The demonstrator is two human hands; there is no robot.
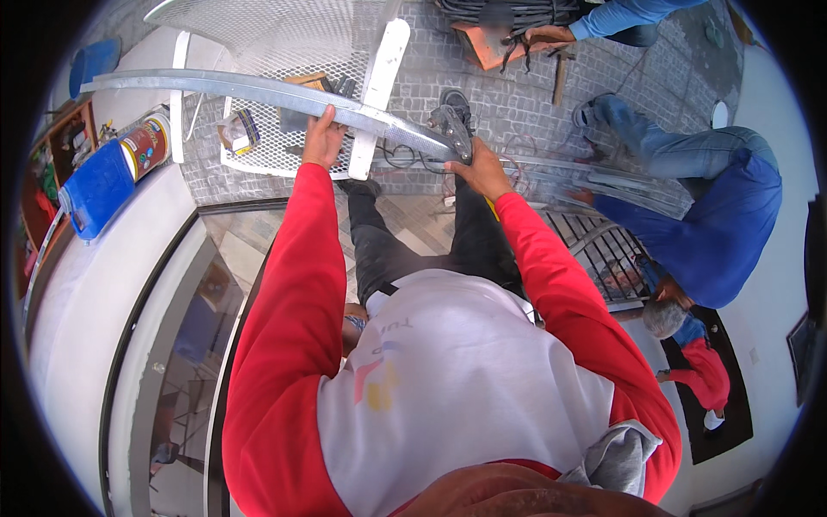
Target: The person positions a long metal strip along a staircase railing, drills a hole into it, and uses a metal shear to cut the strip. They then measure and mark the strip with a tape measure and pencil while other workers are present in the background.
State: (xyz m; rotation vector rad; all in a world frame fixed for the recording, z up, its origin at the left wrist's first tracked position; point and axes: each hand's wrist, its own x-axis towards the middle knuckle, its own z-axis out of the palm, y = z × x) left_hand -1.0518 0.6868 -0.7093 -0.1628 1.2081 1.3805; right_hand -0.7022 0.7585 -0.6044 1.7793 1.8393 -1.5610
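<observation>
A long galvanized metal channel (250,86) stretches across in front of me, from the far left down to my right hand. My left hand (323,142) is closed on its near edge around the middle, with a fingertip over the top. At the right end, my right hand (485,172) is closed around the channel's tip. A dark grey tool (452,131) of a kind I cannot make out overlaps that end, close to my right fingers. Below the channel is a white metal mesh chair (258,164), its white armrest (379,73) crossing beneath it.
A small box (239,132) lies on the mesh. On the left ledge are a blue jug (96,189) and a paint can (146,146). A co-worker in blue (715,220) bends over long metal strips (629,185) at right. Another person's hand (550,34) touches an orange container (491,47).
</observation>
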